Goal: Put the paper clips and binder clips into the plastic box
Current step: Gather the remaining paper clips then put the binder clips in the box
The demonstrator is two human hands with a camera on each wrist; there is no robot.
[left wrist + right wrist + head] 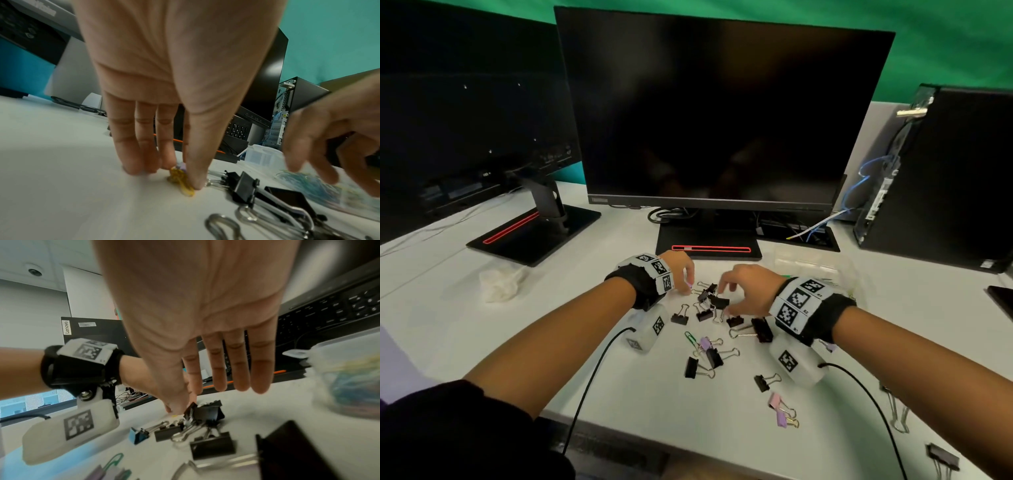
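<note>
Several black binder clips (717, 301) lie heaped mid-desk, with more black and purple clips (779, 411) and a green paper clip (690, 337) nearer me. My left hand (688, 287) points its fingers down at the desk. Its thumb and fingers pinch a yellow paper clip (182, 181) against the surface. My right hand (724, 298) hovers over the heap with fingers straight and spread. Its thumb tip rests by the edge of a black binder clip (205, 412). The clear plastic box (810, 269) stands just right of that hand, with coloured paper clips (349, 382) inside.
A monitor base (709, 240) sits right behind the hands, a second monitor (534, 233) at back left and a computer tower (941, 178) at the right. Crumpled tissue (500, 279) lies at left. More binder clips (897, 411) lie near the desk's front right edge.
</note>
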